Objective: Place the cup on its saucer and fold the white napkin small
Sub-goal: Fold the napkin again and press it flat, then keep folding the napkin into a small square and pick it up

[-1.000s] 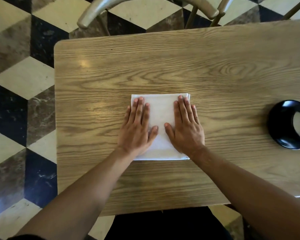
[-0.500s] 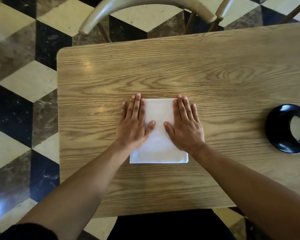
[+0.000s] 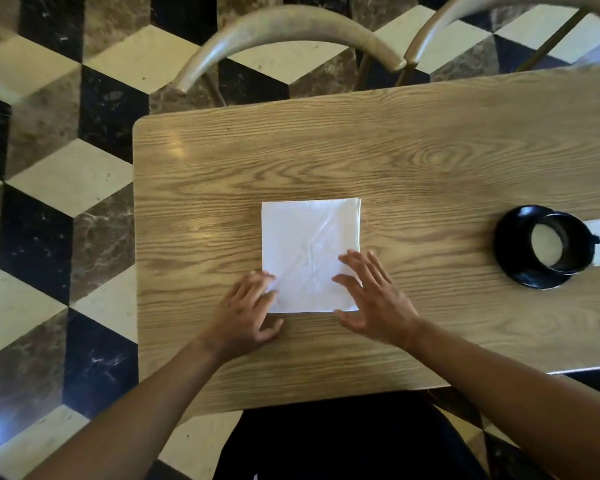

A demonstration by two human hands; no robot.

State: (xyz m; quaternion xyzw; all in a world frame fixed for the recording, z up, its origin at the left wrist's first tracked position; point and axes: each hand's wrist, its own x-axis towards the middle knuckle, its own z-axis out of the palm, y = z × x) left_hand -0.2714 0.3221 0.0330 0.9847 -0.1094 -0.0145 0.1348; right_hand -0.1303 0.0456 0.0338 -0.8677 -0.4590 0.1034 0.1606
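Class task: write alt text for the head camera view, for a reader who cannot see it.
Two bare hands, left hand and right hand, rest open at the near corners of a folded white napkin on a wooden table. A black cup sits on its black saucer at right.

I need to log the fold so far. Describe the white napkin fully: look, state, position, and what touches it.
The white napkin is a thin, paper-like sheet folded into a near square, lying flat near the middle of the wooden table. Faint diagonal creases cross it, and layered edges show along its right side. The left hand rests its fingertips at the near left corner; the right hand lies spread over the near right corner. Nothing else touches it.
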